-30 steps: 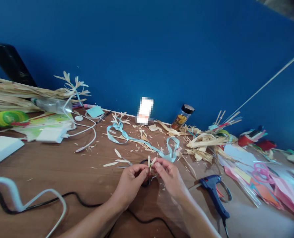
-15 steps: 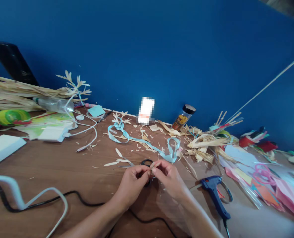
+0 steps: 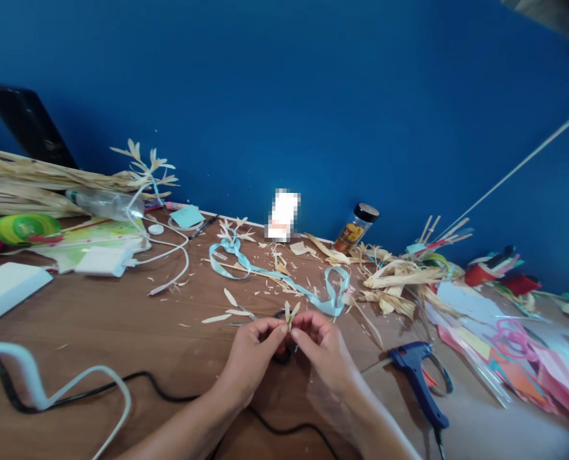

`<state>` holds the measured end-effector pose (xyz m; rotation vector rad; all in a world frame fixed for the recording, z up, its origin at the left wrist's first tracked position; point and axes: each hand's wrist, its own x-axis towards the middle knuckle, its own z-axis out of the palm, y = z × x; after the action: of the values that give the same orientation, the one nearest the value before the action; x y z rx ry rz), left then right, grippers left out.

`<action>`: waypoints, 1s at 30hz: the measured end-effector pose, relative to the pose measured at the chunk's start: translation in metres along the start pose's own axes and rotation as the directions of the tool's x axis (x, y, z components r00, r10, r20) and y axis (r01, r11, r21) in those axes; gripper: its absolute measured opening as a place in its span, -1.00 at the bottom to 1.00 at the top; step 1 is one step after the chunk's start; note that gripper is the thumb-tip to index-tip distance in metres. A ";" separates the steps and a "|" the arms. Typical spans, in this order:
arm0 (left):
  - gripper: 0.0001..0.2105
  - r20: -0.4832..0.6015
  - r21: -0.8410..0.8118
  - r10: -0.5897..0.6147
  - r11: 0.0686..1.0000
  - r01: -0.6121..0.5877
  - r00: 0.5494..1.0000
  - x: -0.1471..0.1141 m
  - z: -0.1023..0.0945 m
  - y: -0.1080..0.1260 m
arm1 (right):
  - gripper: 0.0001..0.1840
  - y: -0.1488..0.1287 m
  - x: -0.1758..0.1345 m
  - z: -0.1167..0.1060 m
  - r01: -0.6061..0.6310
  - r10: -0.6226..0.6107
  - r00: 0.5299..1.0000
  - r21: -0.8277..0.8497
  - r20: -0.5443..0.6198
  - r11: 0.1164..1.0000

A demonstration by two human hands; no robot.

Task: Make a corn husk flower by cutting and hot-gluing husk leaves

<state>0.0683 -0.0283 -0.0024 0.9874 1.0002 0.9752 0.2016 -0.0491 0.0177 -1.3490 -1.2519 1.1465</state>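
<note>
Here I am, both hands nearly together low in the middle of the desk point(image 3: 169, 345), right over the scissors. My left hand point(image 3: 256, 354) has a small cluster of pale petals point(image 3: 291, 310) pinched at its base, tips pointing up; my right hand point(image 3: 325, 348) is right up against it, thumb and finger bent in, though I can't tell whether they grip it or only touch.

How far along? This cluster looks part made, I'd say: two or so petals fan out clearly, and my fingers hide whatever joins them. Just left lie loose petals point(image 3: 216, 317), cut to shape and not joined to anything, by the scissors point(image 3: 239, 324). Farther back, a spray point(image 3: 235, 230) with blue ribbon point(image 3: 323, 305) about it looks much fuller, and another spray point(image 3: 153, 160) at the far left looks fuller too, so that stage seems reached on those. Over to my right, the glue gun point(image 3: 416, 370) lies untouched, and a heap of dry husk point(image 3: 394, 275) sits uncut.
</note>
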 end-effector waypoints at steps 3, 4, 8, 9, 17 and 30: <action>-0.80 0.001 0.023 0.005 1.000 -0.005 1.000 0.001 -0.001 -0.002 | -0.90 0.003 0.000 0.002 0.012 -0.012 1.000 0.046 -0.002 0.999; -0.79 0.005 0.031 0.005 1.000 -0.005 1.000 0.001 -0.001 -0.003 | -0.90 0.004 0.001 0.003 0.010 -0.010 1.000 0.054 -0.008 0.998; -0.80 0.007 0.059 0.003 0.998 -0.004 1.000 0.002 -0.001 -0.004 | -0.90 0.003 0.001 0.004 -0.047 0.050 0.998 0.091 -0.030 0.995; -0.81 0.004 0.058 0.001 0.998 -0.001 1.000 0.002 -0.001 -0.004 | -0.90 0.002 0.001 0.004 -0.069 0.072 0.997 0.099 -0.028 0.993; -0.83 -0.011 -0.069 -0.043 0.997 0.042 0.999 0.001 0.003 -0.001 | -0.85 0.004 0.001 0.006 -0.129 0.132 0.991 0.133 -0.014 0.983; -0.89 -0.013 -0.110 -0.055 0.992 0.053 0.998 0.000 0.003 0.000 | -0.84 0.004 -0.002 0.009 -0.140 0.142 0.990 0.155 0.002 0.978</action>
<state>0.0714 -0.0293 -0.0014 0.8584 0.9712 0.9838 0.1926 -0.0507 0.0127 -1.3411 -1.0506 1.3069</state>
